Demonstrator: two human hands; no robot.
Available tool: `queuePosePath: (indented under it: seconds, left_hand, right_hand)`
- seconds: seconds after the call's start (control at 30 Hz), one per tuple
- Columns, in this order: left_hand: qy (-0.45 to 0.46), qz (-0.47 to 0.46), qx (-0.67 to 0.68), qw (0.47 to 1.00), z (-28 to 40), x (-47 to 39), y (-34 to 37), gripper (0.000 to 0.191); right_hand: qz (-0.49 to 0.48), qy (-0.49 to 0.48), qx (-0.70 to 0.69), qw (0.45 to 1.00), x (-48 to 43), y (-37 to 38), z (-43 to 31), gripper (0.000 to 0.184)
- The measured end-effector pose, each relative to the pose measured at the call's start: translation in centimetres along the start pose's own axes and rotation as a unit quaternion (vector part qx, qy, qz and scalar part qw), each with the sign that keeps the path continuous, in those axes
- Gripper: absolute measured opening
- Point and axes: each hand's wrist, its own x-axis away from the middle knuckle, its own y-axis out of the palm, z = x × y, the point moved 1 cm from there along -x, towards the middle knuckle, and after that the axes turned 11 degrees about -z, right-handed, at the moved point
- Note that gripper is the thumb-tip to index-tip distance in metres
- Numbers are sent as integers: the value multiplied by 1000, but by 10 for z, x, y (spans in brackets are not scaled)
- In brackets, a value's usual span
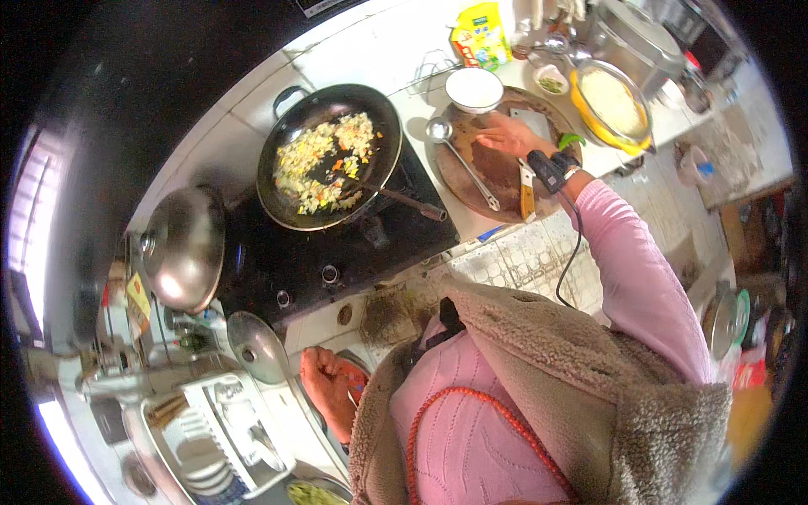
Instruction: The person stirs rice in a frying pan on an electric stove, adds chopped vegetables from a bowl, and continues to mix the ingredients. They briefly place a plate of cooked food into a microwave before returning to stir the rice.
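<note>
My right hand (508, 135) reaches over the round wooden cutting board (461, 192), fingers stretched to the left with nothing visible in them. Just beyond the fingers stands a white bowl (475, 89). A cleaver lies on the board; its blade (532, 121) shows beyond my hand and its wooden handle (528, 197) on the near side. To the left rests a long metal ladle (467, 165). My left hand (329, 386) is low beside my body with curled fingers; whether it holds anything is hidden. Fried rice (309, 154) with bits of vegetable sits in a black wok (372, 104).
A spatula handle (413, 203) sticks out over the wok's right rim, above the black stove (278, 265). A yellow-rimmed dish (609, 104), a small bowl of chopped greens (551, 82) and a yellow pouch (481, 38) stand at right. Left are a domed lid (183, 249) and a dish rack (284, 467).
</note>
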Motion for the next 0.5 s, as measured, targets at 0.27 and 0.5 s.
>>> queuePosePath:
  seconds: [0.27,0.5]
  left_hand:
    - [14,192,106,975,-36,74,26,20]
    - [21,210,109,971,-54,109,37,27]
  right_hand:
    - [83,69,-243,964,-86,-73,20,45]
    - [89,99,-152,979,-111,-91,18,40]
